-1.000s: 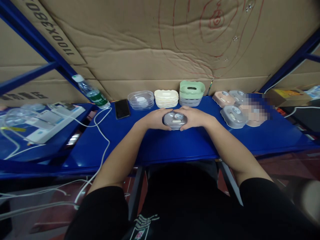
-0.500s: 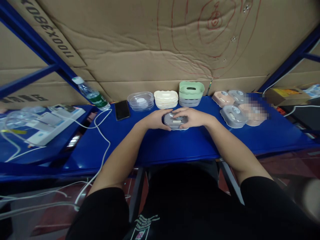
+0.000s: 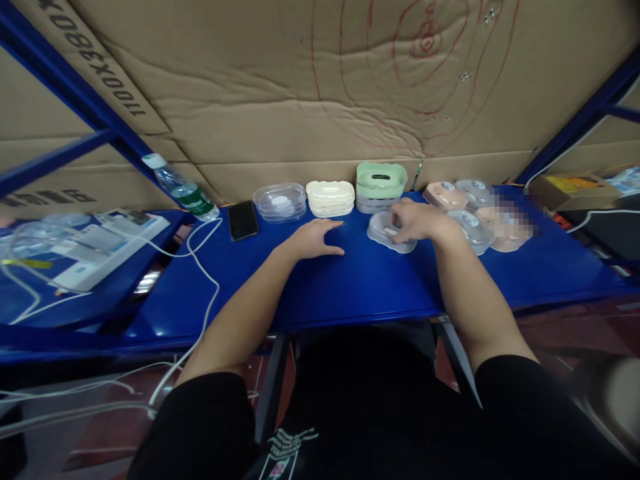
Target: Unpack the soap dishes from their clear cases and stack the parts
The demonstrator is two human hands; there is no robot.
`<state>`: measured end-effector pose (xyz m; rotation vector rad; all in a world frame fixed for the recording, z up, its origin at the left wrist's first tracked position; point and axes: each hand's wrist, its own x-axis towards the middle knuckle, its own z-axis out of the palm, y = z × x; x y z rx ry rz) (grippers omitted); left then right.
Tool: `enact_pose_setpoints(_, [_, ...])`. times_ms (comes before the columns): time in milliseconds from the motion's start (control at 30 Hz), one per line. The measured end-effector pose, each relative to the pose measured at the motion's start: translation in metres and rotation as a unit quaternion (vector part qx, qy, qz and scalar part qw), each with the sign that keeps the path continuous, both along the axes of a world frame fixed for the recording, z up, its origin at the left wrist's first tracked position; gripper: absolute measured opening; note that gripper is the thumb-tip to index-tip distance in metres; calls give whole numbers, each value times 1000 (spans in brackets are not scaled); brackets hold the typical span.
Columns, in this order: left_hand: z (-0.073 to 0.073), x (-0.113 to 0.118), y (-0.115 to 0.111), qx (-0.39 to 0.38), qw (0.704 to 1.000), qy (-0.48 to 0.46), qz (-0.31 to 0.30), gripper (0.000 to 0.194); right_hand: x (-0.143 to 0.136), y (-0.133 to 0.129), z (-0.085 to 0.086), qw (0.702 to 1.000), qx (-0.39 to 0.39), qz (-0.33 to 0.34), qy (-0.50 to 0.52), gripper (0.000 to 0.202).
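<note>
My right hand (image 3: 413, 220) grips a grey soap box with a clear lid (image 3: 383, 230), its fingers over the box's right side and top. The box is slightly tilted, close to the blue table. My left hand (image 3: 313, 240) is apart from it, thumb and fingers spread, holding nothing. Behind the hands stand a stack of clear lids (image 3: 280, 202), a stack of cream trays (image 3: 330, 199) and a green soap box base (image 3: 381, 179) on top of grey ones (image 3: 379, 203).
Several lidded soap boxes (image 3: 470, 233), pink and grey, sit together at the right; part of that area is pixelated. A phone (image 3: 243, 221), a water bottle (image 3: 185, 190) and a white cable (image 3: 205, 267) are at the left. Cardboard (image 3: 250, 80) walls the back.
The soap box has moved right in my right hand, toward the other lidded boxes. My left hand has let go of it and stays about where it was.
</note>
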<state>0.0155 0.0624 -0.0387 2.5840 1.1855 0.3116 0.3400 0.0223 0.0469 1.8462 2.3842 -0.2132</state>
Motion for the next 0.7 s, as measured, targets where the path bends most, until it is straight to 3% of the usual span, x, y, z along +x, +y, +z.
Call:
enact_pose_setpoints(167, [2, 1, -3, 4, 1000, 14, -5, 90, 30, 12, 2, 991, 33, -112, -70, 53])
enact_pose_setpoints(400, [4, 3, -6, -2, 1000, 22, -3, 90, 62, 36, -10, 981, 64, -175, -59, 68])
enact_pose_setpoints(700, [1, 1, -3, -5, 1000, 9, -13, 91, 59, 45, -33, 957, 180, -228, -8, 78])
